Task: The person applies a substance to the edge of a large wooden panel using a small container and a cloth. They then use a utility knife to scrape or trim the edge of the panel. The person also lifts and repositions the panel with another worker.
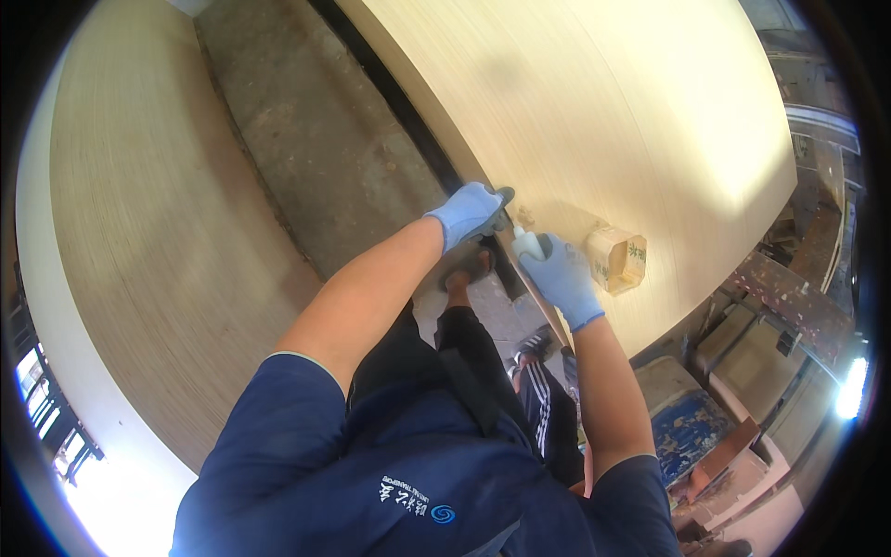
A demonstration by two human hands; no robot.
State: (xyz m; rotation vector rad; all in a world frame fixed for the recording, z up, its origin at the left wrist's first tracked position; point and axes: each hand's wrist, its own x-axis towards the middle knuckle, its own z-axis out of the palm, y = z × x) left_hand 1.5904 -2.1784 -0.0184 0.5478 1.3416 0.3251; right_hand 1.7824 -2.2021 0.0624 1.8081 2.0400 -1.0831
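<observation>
My right hand (568,280), in a light blue glove, grips a small white squeeze bottle (529,245). The bottle's nozzle points at the near edge of a pale wood-grain panel (594,121). A small brownish patch (524,215) shows on the panel beside the nozzle. At that same edge is my left hand (469,215), in a blue glove with dark grey fingertips. Its fingers are closed, and what they hold, if anything, is hidden. Just right of my right hand, an open, many-sided cardboard container (616,260) stands on the panel.
Another large wood-grain panel (139,204) lies to the left, across a strip of grey floor (306,139). Someone's striped trouser leg and shoe (534,345) show close by my legs. Boards and a worn blue-topped piece (689,432) are piled at the lower right.
</observation>
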